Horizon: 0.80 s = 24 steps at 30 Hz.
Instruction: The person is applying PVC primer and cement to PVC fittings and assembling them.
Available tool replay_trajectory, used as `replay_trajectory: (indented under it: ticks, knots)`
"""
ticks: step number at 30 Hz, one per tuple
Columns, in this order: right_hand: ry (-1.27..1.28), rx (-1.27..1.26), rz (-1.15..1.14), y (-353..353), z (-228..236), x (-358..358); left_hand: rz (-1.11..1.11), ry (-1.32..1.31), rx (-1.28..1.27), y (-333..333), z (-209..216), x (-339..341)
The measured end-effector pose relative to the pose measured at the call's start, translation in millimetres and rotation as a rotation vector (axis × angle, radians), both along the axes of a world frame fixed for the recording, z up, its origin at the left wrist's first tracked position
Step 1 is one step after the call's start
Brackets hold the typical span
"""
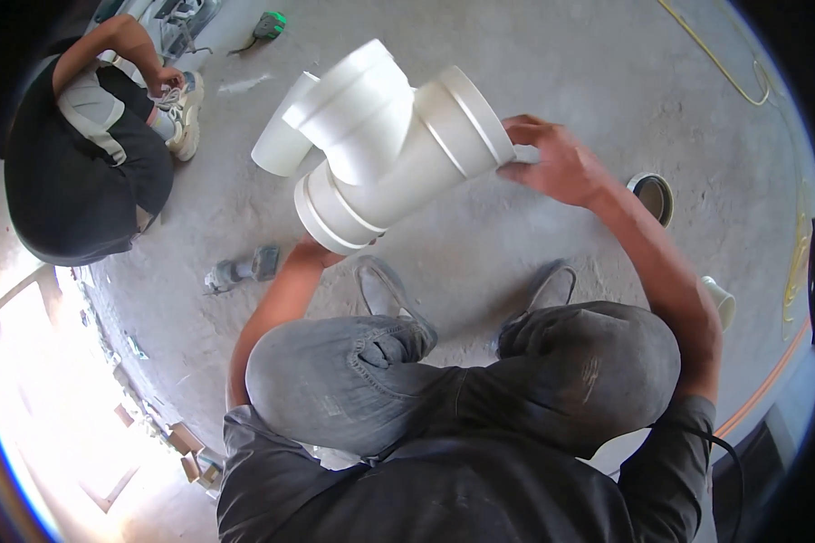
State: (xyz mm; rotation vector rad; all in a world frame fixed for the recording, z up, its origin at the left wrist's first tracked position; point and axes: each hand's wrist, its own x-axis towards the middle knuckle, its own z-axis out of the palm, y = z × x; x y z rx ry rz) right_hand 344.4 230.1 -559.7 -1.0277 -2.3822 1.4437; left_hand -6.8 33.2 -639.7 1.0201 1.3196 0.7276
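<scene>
I hold a large white plastic pipe wye fitting (394, 167) tilted above the floor, its branch opening toward the upper left. My left hand (321, 251) supports the fitting from beneath at its lower left end; most of the fingers are hidden behind it. At the upper right end, my right hand (560, 165) has its fingers and thumb closed around a small whitish piece (527, 154), close against the fitting's rim. I cannot tell what that piece is. Just behind the fitting, a short white pipe (285, 136) is on the floor, partly covered.
A cordless power tool (242, 270) lies left of my feet. A green-and-black tape measure (267, 27) is farther off. Another person (91, 172) crouches at the left. Rightward are a ring-shaped pipe piece (652, 199), a pale pipe piece (719, 303) and a yellow hose (715, 50).
</scene>
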Motion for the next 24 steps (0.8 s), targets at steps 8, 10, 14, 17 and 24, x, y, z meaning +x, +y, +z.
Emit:
replay_trajectory:
  ticks: [8, 10, 14, 17, 24]
  knots:
    - [0.059, -0.060, 0.044, 1.5, 82.9, -30.3, 0.135, -0.528, -0.375, 17.2, 15.3, 30.0]
    - [0.110, -0.219, -0.041, -6.6, 90.5, -35.7, 0.272, -0.699, -0.397, 22.7, 28.7, 37.8]
    - [0.191, -0.150, -0.044, -17.0, 109.4, -48.0, 0.360, -0.623, -0.246, 12.1, 30.0, 30.9]
    - [0.169, -0.123, -0.022, -16.8, 118.1, -53.7, 0.426, -0.540, -0.113, 9.6, 25.0, 25.2]
    - [0.117, -0.229, -0.193, 15.5, 60.6, -44.8, 0.746, -0.495, -0.002, 15.1, 53.4, 10.7]
